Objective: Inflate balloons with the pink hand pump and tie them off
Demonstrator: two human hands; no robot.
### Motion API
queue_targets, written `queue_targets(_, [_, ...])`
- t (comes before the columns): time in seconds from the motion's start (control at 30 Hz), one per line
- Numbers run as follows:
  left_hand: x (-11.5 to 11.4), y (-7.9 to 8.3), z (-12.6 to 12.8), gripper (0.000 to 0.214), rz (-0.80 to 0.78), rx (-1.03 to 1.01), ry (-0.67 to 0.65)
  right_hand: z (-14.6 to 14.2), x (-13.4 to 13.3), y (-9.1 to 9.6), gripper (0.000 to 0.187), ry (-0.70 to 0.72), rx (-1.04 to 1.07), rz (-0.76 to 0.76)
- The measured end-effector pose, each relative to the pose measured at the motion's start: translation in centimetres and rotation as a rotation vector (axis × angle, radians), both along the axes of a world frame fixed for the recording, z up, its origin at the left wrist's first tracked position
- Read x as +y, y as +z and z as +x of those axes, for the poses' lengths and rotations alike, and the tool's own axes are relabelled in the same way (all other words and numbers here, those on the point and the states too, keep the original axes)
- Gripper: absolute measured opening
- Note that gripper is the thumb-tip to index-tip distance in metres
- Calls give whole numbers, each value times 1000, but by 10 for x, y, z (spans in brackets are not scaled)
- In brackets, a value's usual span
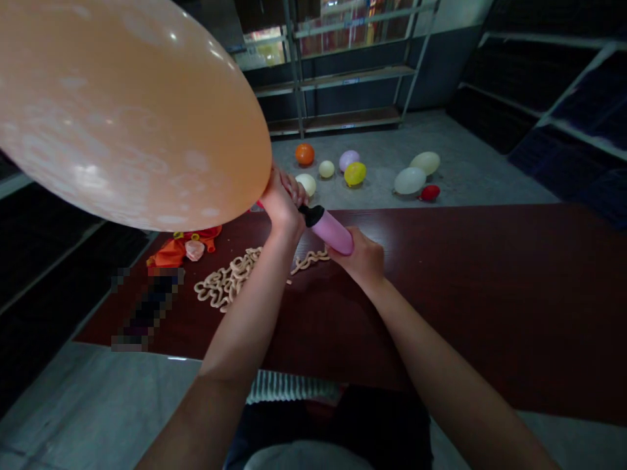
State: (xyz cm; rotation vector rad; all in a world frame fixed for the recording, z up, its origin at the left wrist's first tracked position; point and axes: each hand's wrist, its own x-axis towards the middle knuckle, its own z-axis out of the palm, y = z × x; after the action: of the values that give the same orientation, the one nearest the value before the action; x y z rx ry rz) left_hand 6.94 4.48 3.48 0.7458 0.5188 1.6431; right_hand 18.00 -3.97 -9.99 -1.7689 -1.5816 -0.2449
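A large inflated orange balloon (pixel 147 124) with pale printed marks fills the upper left. My left hand (pixel 283 199) is closed around its neck, where the black-tipped end of a pink hand balloon pump (pixel 334 232) meets it; the joint itself is hidden by my fingers. My right hand (pixel 362 258) grips the pump's other end. Below my left forearm, a heap of beige wavy strands (pixel 228 279) lies on the table, with a shorter wavy strand (pixel 311 259) nearer the pump. Uninflated orange and red balloons (pixel 169 253) lie to the left of the heap.
The dark red table (pixel 470 294) stretches off to the right. On the floor beyond lie several inflated balloons, among them a yellow balloon (pixel 355 173), an orange one (pixel 304 154) and a red one (pixel 430 192). Metal shelving (pixel 350 81) stands behind. A blurred dark object (pixel 151 310) lies at the table's left.
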Motion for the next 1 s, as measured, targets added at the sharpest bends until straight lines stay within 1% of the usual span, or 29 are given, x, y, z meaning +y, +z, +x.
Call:
queue_targets(0.07, [-3, -5, 0, 55, -52, -10, 17, 0, 0, -1, 43, 5, -9, -3])
queue_targets(0.17, [-6, -7, -13, 56, -123, -18, 32, -1, -1, 0, 44, 37, -34, -8])
queue_targets(0.37, [-8, -19, -60, 60, -153, -98, 53, -11, -4, 4, 45, 146, -115, -31])
queue_targets(0.47, [-10, -19, -84, 59, -167, -147, 86, -14, -8, 6, 43, 185, -158, -52])
queue_targets(0.67, [-14, -10, -131, 57, -204, -170, 136, -17, -13, 9, 44, 222, -225, -93])
queue_targets(0.8, [-13, -1, -159, 57, -177, -195, 139, -20, -14, 11, 43, 250, -246, -103])
queue_targets(0.9, [-14, 12, -170, 55, -99, -175, 135, -21, -13, 11, 43, 260, -230, -95])
queue_targets(1.0, [-18, 28, -167, 53, -15, -137, 157, -19, -11, 9, 46, 260, -187, -77])
